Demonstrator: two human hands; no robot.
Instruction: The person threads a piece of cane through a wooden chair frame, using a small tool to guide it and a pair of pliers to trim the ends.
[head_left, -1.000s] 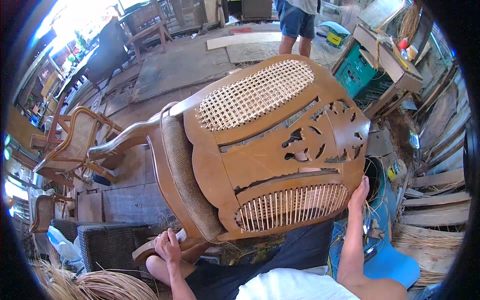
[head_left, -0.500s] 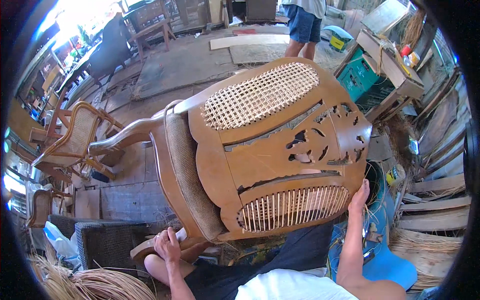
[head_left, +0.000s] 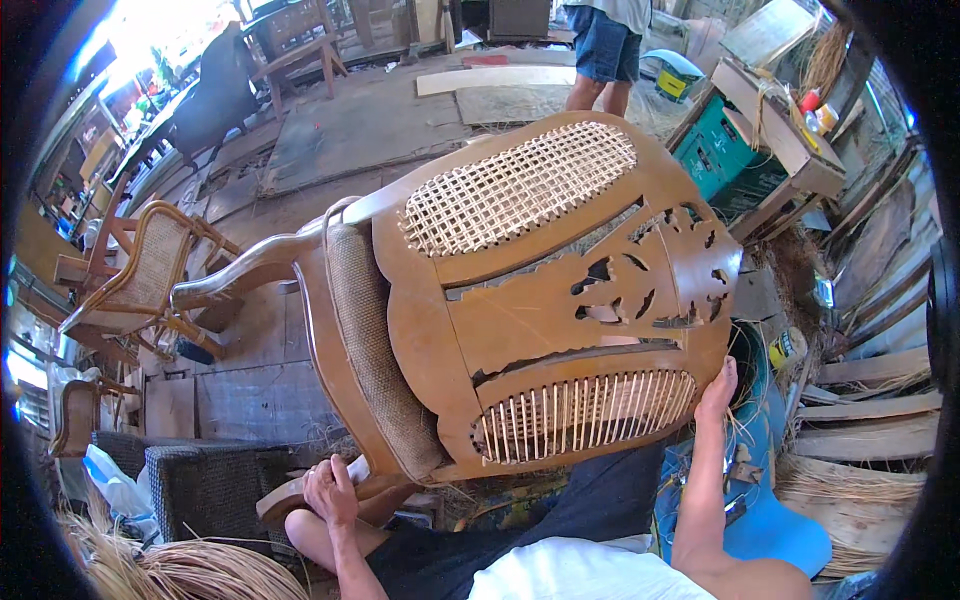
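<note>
A carved brown wooden chair [head_left: 530, 325] lies tilted on its side across my lap, its back facing up. Criss-crossed cane fills the far oval panel [head_left: 520, 185] of the back. In the near oval panel [head_left: 655, 395], strands mostly run one way, with gaps between them. The woven, padded seat [head_left: 375, 340] shows left of the back. My left hand [head_left: 330, 490] is closed round a wooden leg at the chair's lower left. At the right, my right hand [head_left: 717, 388] grips the edge of the top rail, some fingers hidden behind it.
A bundle of loose cane strands [head_left: 200, 570] lies at lower left beside a dark woven seat [head_left: 210, 490]. Another chair [head_left: 150, 265] stands at left. A blue plastic chair [head_left: 775, 530] is at my right. Beyond, a person [head_left: 605, 50] stands near a wooden bench [head_left: 765, 120].
The whole view has shifted very slightly, chair and surroundings together. Both hands keep the same hold on the chair.
</note>
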